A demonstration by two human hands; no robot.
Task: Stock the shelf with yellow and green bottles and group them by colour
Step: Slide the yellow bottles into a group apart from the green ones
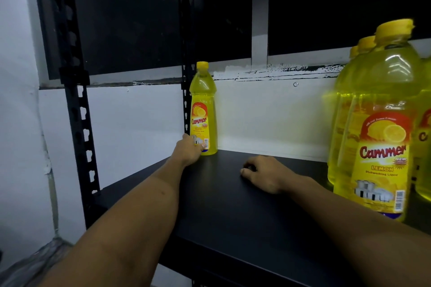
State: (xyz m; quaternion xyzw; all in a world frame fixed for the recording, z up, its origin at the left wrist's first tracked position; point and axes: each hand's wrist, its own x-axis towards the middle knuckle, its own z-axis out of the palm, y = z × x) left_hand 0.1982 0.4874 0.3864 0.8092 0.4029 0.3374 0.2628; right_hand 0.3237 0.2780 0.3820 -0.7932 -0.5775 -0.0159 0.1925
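Observation:
A single yellow bottle (202,109) stands upright at the back left corner of the black shelf (228,212). My left hand (190,149) reaches to its base, fingers wrapped around the lower part. My right hand (263,173) rests on the shelf board in the middle, fingers curled, holding nothing. A row of several yellow bottles (377,123) stands at the shelf's right side, the nearest one large in view. No green bottle is visible.
Black slotted uprights (77,109) frame the shelf on the left, another upright (185,53) rises behind the lone bottle. A white wall and a dark window lie behind. Bare board stretches between the lone bottle and the right-hand row.

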